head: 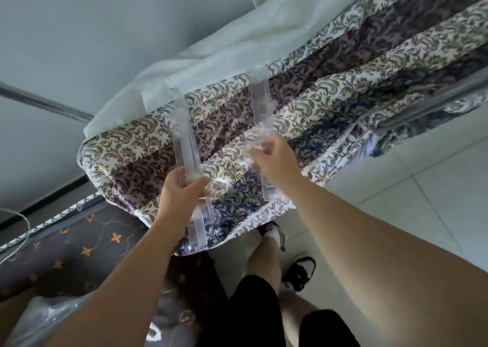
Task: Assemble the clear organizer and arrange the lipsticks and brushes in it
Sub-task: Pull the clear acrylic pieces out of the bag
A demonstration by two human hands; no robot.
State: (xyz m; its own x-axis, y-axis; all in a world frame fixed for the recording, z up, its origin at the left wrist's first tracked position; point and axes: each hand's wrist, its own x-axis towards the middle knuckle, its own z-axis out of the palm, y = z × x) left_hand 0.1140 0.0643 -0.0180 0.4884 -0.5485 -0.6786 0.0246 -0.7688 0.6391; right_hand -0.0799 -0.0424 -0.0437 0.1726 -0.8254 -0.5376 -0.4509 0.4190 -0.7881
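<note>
While gripped, clear strips (188,146) in each hand (182,190).

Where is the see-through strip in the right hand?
In the head view, the right hand pinches the clear strip right of centre, above the patterned quilt, beside the left hand's strips.

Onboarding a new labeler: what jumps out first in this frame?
Two long clear acrylic strips held up mid-frame: the left hand grips the left strip, the right hand pinches the right strip. Behind them, a damask-patterned quilt fills the centre and upper right. No lipsticks or brushes are visible.
</note>
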